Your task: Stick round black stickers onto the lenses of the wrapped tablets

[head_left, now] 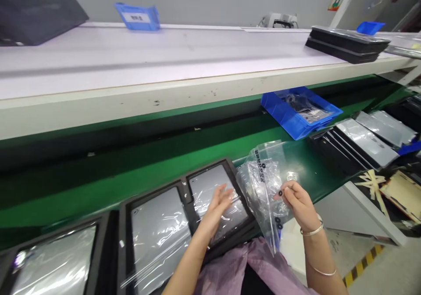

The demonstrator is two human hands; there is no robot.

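Observation:
My left hand [217,207] has its fingers apart, over a grey plastic-wrapped panel [207,187] in the right recess of a black foam tray [123,238]. My right hand [297,203] pinches a small black ring [280,193] between thumb and fingers, above the clear plastic bags [263,176] beside the tray. A second wrapped panel [159,229] lies in the tray's left recess. Whether my left fingertips touch the panel or its film, I cannot tell.
A blue bin [286,117] with small bagged parts stands on the green surface [108,176]. Stacked panels [365,143] lie at the right. A white shelf [158,93] crosses ahead, carrying a blue box [138,17] and black trays [348,42]. Another panel tray [101,242] is at left.

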